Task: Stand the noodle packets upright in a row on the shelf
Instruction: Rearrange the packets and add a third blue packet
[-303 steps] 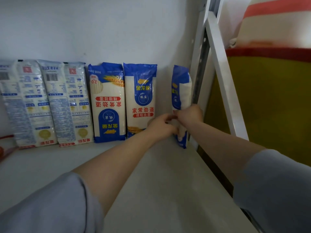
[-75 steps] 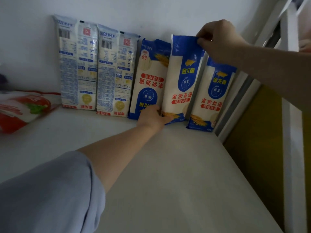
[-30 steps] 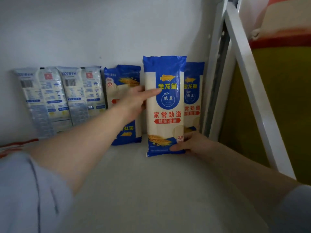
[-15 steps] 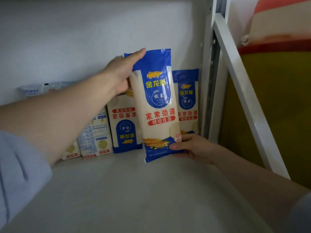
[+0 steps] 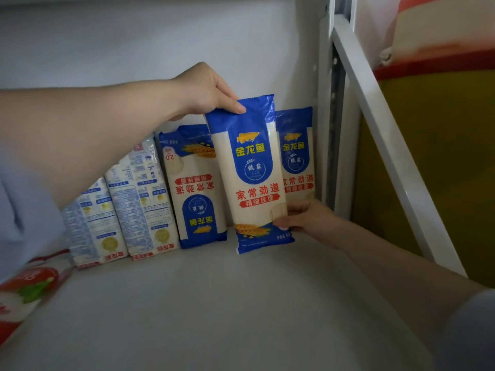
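A blue-and-white noodle packet stands right way up in front of the row, leaning slightly left. My left hand pinches its top edge. My right hand grips its lower right side. Behind it to the right another blue packet stands against the wall. To its left a blue packet stands upside down. Further left two white packets show their printed backs, partly hidden by my left arm. All rest on the white shelf.
A red-and-white bag lies at the shelf's left front. White metal shelf posts and a slanted bar bound the right side. Beyond them stands a yellow and red sack.
My left hand has gone from the packet's upper left side to pinching its top edge. The packet stands lower and closer to the row, still held by my right hand.
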`<control>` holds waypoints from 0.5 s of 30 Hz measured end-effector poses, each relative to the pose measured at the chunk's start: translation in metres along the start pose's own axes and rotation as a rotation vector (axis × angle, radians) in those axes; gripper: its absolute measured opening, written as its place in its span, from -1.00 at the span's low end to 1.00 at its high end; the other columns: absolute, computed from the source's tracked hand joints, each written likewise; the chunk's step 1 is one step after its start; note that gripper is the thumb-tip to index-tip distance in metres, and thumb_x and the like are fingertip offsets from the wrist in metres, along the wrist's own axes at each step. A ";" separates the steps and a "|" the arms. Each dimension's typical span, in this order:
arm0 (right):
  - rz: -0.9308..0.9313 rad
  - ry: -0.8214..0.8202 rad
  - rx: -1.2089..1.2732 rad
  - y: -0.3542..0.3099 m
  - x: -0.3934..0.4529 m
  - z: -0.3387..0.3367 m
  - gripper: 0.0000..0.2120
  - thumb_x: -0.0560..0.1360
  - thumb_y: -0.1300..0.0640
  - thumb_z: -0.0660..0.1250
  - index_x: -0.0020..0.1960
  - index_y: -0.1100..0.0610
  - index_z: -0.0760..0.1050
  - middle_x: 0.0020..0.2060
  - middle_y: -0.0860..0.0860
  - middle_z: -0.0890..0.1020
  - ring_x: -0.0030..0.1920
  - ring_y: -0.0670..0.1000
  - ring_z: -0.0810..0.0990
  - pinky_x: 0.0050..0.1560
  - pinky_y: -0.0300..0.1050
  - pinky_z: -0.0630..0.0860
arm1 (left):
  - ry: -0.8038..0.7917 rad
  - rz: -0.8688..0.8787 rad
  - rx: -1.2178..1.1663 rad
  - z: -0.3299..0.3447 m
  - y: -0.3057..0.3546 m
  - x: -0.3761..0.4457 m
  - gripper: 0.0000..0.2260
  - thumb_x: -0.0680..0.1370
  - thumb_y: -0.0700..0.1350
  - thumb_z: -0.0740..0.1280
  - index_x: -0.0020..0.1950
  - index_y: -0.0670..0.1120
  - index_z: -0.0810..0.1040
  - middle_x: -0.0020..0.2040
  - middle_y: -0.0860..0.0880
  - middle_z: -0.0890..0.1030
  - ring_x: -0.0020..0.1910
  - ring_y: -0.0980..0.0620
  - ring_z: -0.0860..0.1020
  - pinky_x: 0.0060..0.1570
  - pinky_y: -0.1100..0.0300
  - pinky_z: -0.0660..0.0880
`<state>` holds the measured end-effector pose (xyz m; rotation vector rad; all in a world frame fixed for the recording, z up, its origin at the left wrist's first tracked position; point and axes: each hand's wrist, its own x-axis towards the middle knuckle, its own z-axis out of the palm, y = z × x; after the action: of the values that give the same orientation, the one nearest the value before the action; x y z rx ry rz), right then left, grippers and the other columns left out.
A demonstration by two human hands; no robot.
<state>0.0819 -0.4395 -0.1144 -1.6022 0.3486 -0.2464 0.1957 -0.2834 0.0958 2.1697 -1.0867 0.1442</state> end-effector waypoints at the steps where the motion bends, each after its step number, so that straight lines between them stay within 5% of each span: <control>1: -0.003 0.004 -0.036 -0.001 0.003 -0.001 -0.58 0.39 0.33 0.44 0.22 0.13 0.54 0.13 0.01 0.62 0.17 0.03 0.57 0.10 -0.04 0.58 | 0.007 -0.004 0.008 0.003 -0.002 0.001 -0.82 0.40 -0.12 0.50 -0.02 -0.08 0.66 -0.21 0.03 0.64 -0.25 0.19 0.55 -0.22 0.36 0.45; 7: -0.025 0.061 -0.208 0.000 0.017 0.002 -0.61 0.40 0.27 0.45 0.21 0.11 0.54 0.17 0.01 0.60 0.22 0.04 0.53 0.19 0.04 0.53 | 0.058 -0.028 0.075 0.017 -0.009 0.013 -0.77 0.43 -0.13 0.48 0.06 -0.13 0.66 -0.09 -0.06 0.64 -0.23 0.13 0.54 -0.20 0.32 0.44; 11: -0.051 0.119 -0.317 0.004 0.025 0.004 -0.67 0.39 0.22 0.47 0.15 0.17 0.57 0.11 0.04 0.62 0.15 0.03 0.57 -0.03 -0.13 0.58 | 0.064 -0.063 0.124 0.019 -0.012 0.021 -0.76 0.44 -0.12 0.47 0.09 -0.12 0.65 -0.08 -0.05 0.62 -0.13 0.07 0.53 -0.09 0.24 0.41; 15: -0.075 0.197 -0.392 0.014 0.028 0.002 -0.78 0.39 0.18 0.48 0.02 0.20 0.63 -0.03 0.03 0.65 0.02 -0.02 0.60 0.09 -0.07 0.57 | 0.068 -0.071 0.158 0.023 -0.014 0.030 -0.75 0.44 -0.13 0.47 0.09 -0.14 0.65 -0.04 -0.06 0.63 -0.12 0.08 0.52 -0.10 0.24 0.40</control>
<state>0.1079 -0.4485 -0.1299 -1.9849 0.5121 -0.4142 0.2208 -0.3120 0.0830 2.3230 -0.9872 0.2783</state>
